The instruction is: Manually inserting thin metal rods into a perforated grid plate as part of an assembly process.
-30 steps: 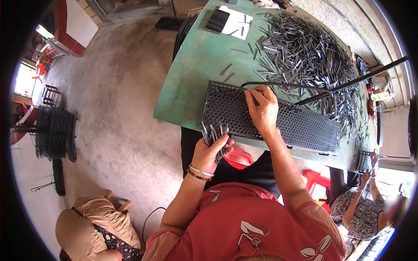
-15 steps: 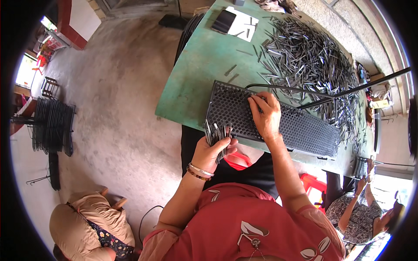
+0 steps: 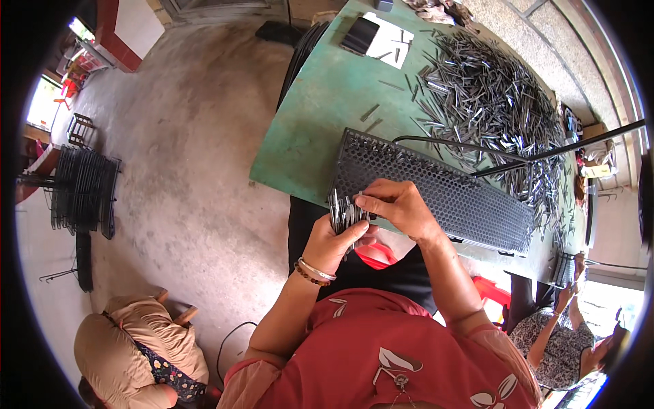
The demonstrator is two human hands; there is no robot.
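Left hand (image 3: 334, 242): closed round a bundle of thin metal pins (image 3: 343, 213), held upright just off the near edge of the table, so the tips stand free for picking; two bangles at the wrist

Right hand (image 3: 398, 206): fingertips pinched on the top of the same bundle, touching the left hand, apparently drawing pins out of it; whether a single pin is already separated cannot be told

Black perforated tray (image 3: 449, 198): long, full of small holes, lying slantwise along the near table edge, just beyond both hands, close enough that pins need only a short reach

Green table (image 3: 320, 116): worn top, bearing the tray

Loose heap of pins (image 3: 490, 102): spread wide over the far half of the table, well apart from the hands, a few strays lying nearer

Black rod (image 3: 565, 146): crossing above the heap from the right

Dark flat case on white paper (image 3: 360, 34): far corner of the table

Concrete floor (image 3: 184, 150): left of the table, with stacked black wire racks (image 3: 82, 191) at the far left

Other people: one seated at lower left, one at lower right, neither near the tray
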